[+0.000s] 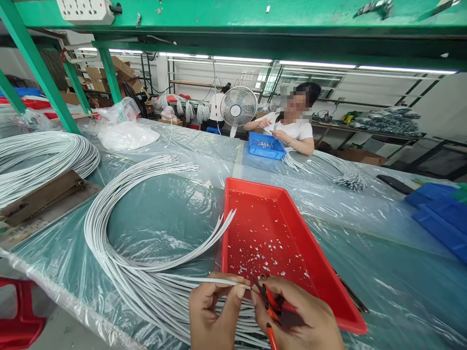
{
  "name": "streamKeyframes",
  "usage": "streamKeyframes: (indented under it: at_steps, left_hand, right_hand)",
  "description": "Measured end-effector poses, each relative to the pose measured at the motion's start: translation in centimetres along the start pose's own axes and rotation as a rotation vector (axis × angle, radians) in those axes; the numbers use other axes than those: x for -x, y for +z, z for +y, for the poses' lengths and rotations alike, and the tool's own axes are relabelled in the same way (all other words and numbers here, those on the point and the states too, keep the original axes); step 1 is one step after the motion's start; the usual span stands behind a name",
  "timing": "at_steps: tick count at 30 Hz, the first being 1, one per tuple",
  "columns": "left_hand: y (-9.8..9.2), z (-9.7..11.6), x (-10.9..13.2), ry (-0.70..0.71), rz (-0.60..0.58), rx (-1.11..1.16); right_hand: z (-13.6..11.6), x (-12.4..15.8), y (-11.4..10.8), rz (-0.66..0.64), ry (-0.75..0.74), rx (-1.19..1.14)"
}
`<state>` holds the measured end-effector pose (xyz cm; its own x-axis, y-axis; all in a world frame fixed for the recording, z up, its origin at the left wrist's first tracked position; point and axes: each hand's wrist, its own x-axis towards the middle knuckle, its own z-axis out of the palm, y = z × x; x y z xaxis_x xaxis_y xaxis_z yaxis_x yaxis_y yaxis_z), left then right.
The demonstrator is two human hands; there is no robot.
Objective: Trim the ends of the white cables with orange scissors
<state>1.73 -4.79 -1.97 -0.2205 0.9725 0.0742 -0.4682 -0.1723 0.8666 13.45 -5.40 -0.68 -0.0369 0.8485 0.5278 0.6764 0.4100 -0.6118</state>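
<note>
1. the left hand [213,311] is pinched shut on a single white cable [204,279], thumb on top and fingers beneath, just short of its free end
2. the right hand [299,318] is closed round a red-handled cutter [269,304]; the tool's dark nose points up and to the left, toward the cable tip
3. the cable's free end sticks out a little past the left thumb and sits touching or just beside the cutter's nose; i cannot tell whether the blades are closed on it
4. the cable's long axis runs nearly level, left to right, with the tip pointing right at the right hand; the left hand is the nearer one to it
5. back to the left, the cable joins a big coil of cables [109,253] lying on the plastic sheet [365,272]
6. just beyond both hands is a red tray [255,182], with small white scraps [262,257] scattered on its floor
7. well apart, across the table, a co-worker [292,129] sits at a blue tray [265,146], with a fan [239,106] behind
</note>
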Motion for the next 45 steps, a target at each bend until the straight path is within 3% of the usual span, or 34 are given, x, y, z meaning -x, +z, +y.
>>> streamKeyframes:
  at_steps: [10, 20, 24, 27, 31, 34, 40, 45]
  left_hand:
    - [0.3, -0.3, -0.1, 0.048, 0.032, -0.022]
    - [0.8, 0.3, -0.7, -0.181, 0.044, 0.049]
    - [0.9, 0.9, -0.8, -0.284, -0.022, 0.121]
    - [0.9, 1.0, -0.9, -0.329, -0.091, 0.189]
    - [0.8, 0.8, -0.8, -0.375, -0.158, 0.260]
    - [0.8, 0.7, -0.7, -0.400, -0.176, 0.291]
    - [0.8, 0.8, -0.6, -0.362, -0.169, 0.219]
    - [0.7, 0.7, -0.4, -0.254, -0.170, 0.139]
  right_hand:
    - [-0.6, -1.0, -0.4, -0.036, -0.115, 0.125]
    - [-0.8, -1.1, -0.7, -0.020, -0.200, 0.179]
    - [1.0, -1.2, -2.1, 0.102, -0.087, 0.284]
    - [2.7, -1.8, -3.1, 0.118, -0.033, 0.360]
    - [3.0, -2.2, -3.5, -0.013, 0.114, 0.098]
    - [2.0, -2.0, -3.2, -0.144, 0.126, -0.093]
    - [0.5, -1.2, -3.2, 0.028, 0.014, -0.007]
    - [0.2, -1.2, -3.0, -0.036, -0.059, 0.051]
